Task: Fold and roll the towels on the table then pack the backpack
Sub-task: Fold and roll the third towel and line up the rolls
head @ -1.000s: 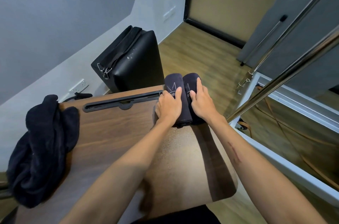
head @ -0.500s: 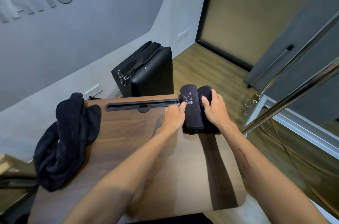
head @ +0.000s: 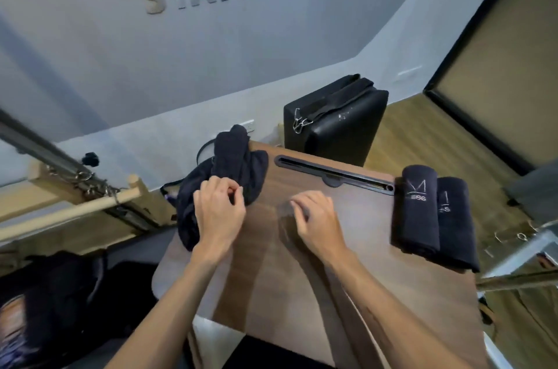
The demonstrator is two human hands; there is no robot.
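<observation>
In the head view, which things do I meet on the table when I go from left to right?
Crumpled dark towel → left hand, gripping that towel → right hand, fingers loosely curled, holding nothing → first rolled towel → second rolled towel, beside the first at the table's right edge.

Two rolled towels (head: 418,211) (head: 456,223) lie far right on one table (head: 347,278); one loose towel (head: 229,169) far left; one black bag (head: 335,118) beyond; two hands (head: 219,214) (head: 317,223).

Head view looks down, close over table (head: 347,248)
</observation>
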